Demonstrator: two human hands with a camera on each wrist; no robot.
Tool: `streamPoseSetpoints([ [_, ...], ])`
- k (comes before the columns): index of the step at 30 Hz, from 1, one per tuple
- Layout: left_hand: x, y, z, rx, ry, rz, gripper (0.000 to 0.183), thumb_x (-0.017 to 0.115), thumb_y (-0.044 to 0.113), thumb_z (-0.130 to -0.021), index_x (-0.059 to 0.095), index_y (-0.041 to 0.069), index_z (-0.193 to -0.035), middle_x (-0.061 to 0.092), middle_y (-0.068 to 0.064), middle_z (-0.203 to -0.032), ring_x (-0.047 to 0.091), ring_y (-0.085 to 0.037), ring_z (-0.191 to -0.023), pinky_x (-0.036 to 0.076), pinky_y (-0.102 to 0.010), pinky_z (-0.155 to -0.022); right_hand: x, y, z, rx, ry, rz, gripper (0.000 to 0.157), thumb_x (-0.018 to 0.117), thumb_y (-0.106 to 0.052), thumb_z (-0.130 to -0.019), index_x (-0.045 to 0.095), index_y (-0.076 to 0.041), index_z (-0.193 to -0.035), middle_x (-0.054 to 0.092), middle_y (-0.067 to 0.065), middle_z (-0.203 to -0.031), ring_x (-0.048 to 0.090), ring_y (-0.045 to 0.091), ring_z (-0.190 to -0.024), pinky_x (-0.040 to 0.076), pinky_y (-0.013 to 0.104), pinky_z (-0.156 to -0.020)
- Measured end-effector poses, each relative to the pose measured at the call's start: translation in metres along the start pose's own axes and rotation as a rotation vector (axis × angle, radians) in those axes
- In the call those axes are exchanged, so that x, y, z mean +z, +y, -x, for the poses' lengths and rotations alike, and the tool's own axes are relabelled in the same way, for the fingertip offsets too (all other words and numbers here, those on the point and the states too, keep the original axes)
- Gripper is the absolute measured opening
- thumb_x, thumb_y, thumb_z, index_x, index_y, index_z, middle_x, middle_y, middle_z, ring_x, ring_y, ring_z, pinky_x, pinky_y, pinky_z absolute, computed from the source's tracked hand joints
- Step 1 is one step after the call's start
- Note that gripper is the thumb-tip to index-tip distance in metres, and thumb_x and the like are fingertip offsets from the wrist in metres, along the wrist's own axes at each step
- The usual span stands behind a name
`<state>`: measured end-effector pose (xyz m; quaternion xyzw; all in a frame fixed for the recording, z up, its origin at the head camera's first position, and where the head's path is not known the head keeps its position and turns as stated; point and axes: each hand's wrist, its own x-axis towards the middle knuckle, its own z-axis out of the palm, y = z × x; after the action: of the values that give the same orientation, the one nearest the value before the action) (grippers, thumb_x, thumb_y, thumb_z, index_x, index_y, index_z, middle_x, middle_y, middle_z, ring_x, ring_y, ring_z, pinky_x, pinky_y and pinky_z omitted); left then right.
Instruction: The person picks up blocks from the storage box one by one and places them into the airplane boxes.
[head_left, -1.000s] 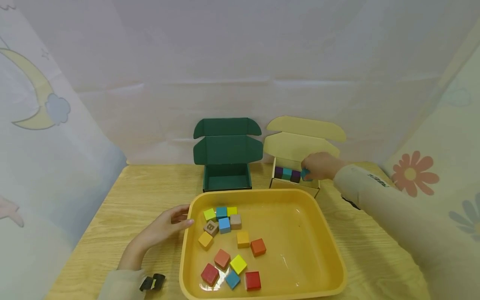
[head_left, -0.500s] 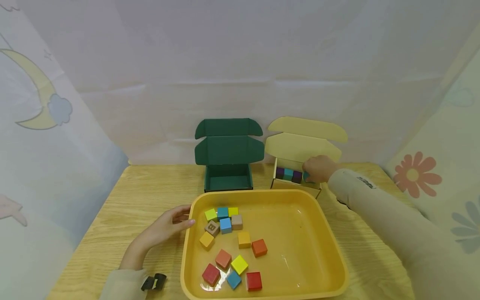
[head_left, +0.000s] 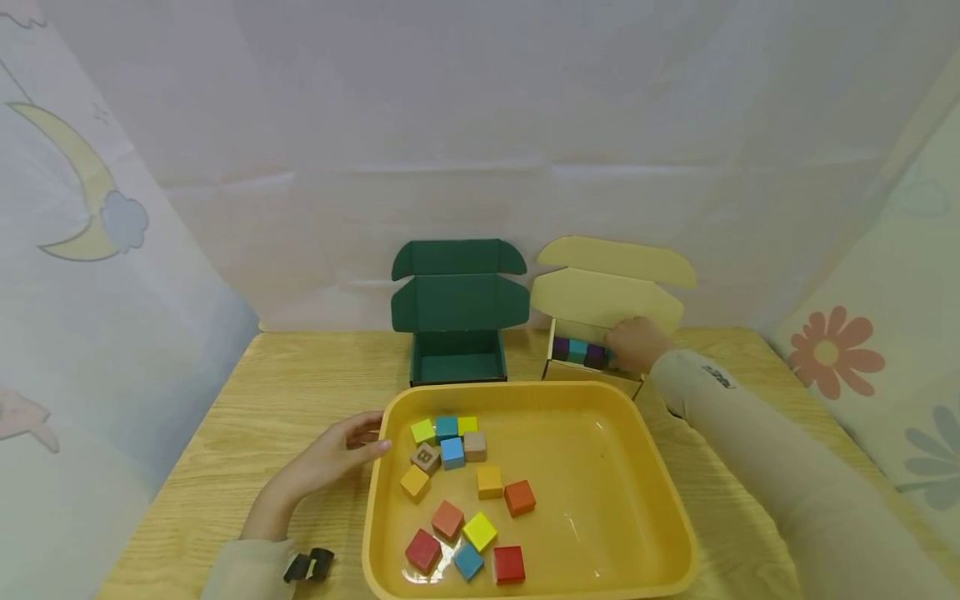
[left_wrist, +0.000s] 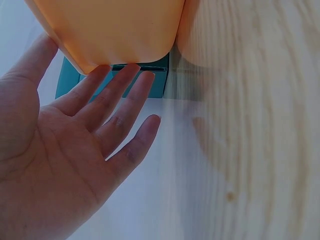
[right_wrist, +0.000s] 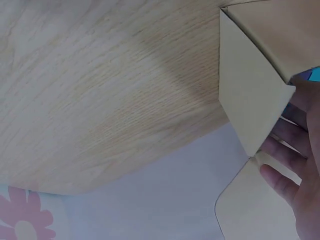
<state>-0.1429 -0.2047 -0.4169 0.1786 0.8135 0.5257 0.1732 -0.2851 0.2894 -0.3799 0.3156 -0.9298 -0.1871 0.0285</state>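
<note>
1 high overview, 2 wrist close-ups

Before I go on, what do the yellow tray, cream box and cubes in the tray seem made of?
The yellow tray: probably moulded plastic, glossy; glints on its floor, rounded corners.
The cream box: likely cardboard, matte; thin, creased folding flaps.
The cubes: perhaps painted wood, smooth; even colour, though plastic is possible.
The B cube: seemingly bare wood, tan-brown.

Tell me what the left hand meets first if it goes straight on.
The left hand would likely meet the yellow tray at its outer side; the two look very close or touching, though exact depth is unclear.
</note>
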Motion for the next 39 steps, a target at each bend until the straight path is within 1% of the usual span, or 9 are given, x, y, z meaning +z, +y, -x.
streamPoseSetpoints([
  [4,0.0,-0.001,0.001,0.002,0.0,-0.007,0.06,0.061,0.026,-0.101,0.04,-0.01,-0.144,0.05,-0.026,-0.139,0.056,-0.037,-0.12,0.051,-0.044,-0.096,0.01,0.0,-0.001,0.001,-0.016,0.014,0.03,0.085,-0.034,-0.077,0.066,-0.01,-0.078,0.066,0.002,-0.073,0.065,0.021,-0.071,0.057,0.041,-0.071],
  [8,0.001,-0.004,0.001,-0.01,0.01,-0.021,0.06,0.061,0.028,-0.1,0.041,-0.008,-0.144,0.051,-0.025,-0.139,0.056,-0.037,-0.119,0.051,-0.044,-0.097,0.015,-0.002,-0.002,-0.001,-0.019,0.007,0.029,0.085,-0.033,-0.078,0.067,-0.01,-0.078,0.066,0.002,-0.072,0.065,0.021,-0.069,0.057,0.041,-0.07],
  [16,0.001,-0.007,0.001,-0.03,0.029,-0.036,0.06,0.062,0.031,-0.1,0.044,-0.006,-0.143,0.052,-0.024,-0.139,0.056,-0.037,-0.12,0.05,-0.047,-0.098,0.017,-0.001,-0.004,0.003,-0.01,0.025,0.029,0.085,-0.035,-0.078,0.068,-0.011,-0.078,0.066,0.001,-0.072,0.065,0.02,-0.069,0.057,0.041,-0.069],
  [21,0.0,-0.008,0.002,-0.025,0.032,-0.041,0.06,0.061,0.031,-0.1,0.043,-0.006,-0.144,0.051,-0.024,-0.139,0.056,-0.037,-0.12,0.05,-0.045,-0.098,0.017,0.0,-0.004,0.021,0.0,-0.027,0.03,0.086,-0.035,-0.076,0.068,-0.012,-0.078,0.064,0.0,-0.072,0.063,0.02,-0.07,0.056,0.041,-0.07],
  [26,0.002,-0.006,0.001,0.002,0.017,-0.029,0.059,0.061,0.028,-0.1,0.042,-0.008,-0.143,0.051,-0.025,-0.139,0.057,-0.037,-0.119,0.052,-0.043,-0.096,0.009,0.001,0.001,0.042,0.031,-0.118,0.028,0.087,-0.032,-0.074,0.068,-0.012,-0.078,0.066,0.0,-0.073,0.064,0.021,-0.07,0.056,0.042,-0.068],
  [29,0.002,-0.005,0.0,0.023,0.003,-0.023,0.059,0.06,0.028,-0.101,0.042,-0.009,-0.143,0.051,-0.026,-0.139,0.056,-0.038,-0.12,0.051,-0.044,-0.097,0.004,0.002,0.004,0.081,0.021,-0.169,0.021,0.086,-0.026,-0.077,0.073,-0.011,-0.084,0.07,0.001,-0.079,0.066,0.023,-0.073,0.056,0.044,-0.069],
  [32,0.002,-0.004,-0.001,0.03,-0.001,-0.025,0.06,0.06,0.027,-0.101,0.041,-0.009,-0.144,0.05,-0.026,-0.139,0.056,-0.038,-0.12,0.051,-0.045,-0.097,-0.004,0.002,0.007,0.122,-0.003,-0.209,0.018,0.081,-0.02,-0.082,0.076,-0.007,-0.095,0.073,0.005,-0.088,0.069,0.026,-0.078,0.057,0.047,-0.072],
  [35,0.002,-0.005,-0.001,0.016,0.015,-0.033,0.059,0.061,0.027,-0.1,0.042,-0.008,-0.144,0.052,-0.025,-0.139,0.057,-0.037,-0.119,0.05,-0.044,-0.098,-0.016,-0.002,0.009,0.13,-0.016,-0.245,0.021,0.076,-0.016,-0.087,0.074,-0.003,-0.103,0.074,0.011,-0.094,0.07,0.029,-0.081,0.057,0.048,-0.073],
  [39,0.001,-0.005,-0.002,0.004,0.022,-0.038,0.059,0.062,0.028,-0.1,0.043,-0.007,-0.144,0.052,-0.024,-0.139,0.057,-0.036,-0.119,0.05,-0.044,-0.098,-0.034,-0.009,0.013,0.179,-0.052,-0.3,0.029,0.072,-0.016,-0.091,0.07,0.002,-0.113,0.073,0.017,-0.102,0.07,0.029,-0.081,0.058,0.046,-0.072],
])
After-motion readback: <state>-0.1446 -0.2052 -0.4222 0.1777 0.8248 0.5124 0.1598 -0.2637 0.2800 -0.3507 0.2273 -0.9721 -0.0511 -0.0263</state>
